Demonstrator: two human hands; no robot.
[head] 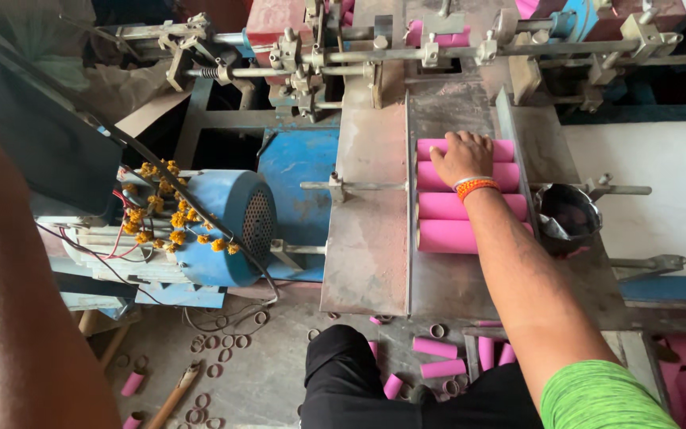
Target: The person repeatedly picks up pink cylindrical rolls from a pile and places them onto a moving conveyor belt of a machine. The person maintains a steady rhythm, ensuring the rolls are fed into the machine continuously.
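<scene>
Pink tubes lie side by side in metal tray, frame centre; right hand rests flat, fingers released, steadying top ones. Left hand: grip can't tell.

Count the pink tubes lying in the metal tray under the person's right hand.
4: pink tubes stacked front to back in the metal tray; right hand covers the far two. More may be hidden.

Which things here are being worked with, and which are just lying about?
In use:
right hand on the pink tubes
metal tray holding them
machine rods ahead

Lying about:
blue motor with orange flowers
dark bowl
pink tubes on floor
cardboard rings
</scene>
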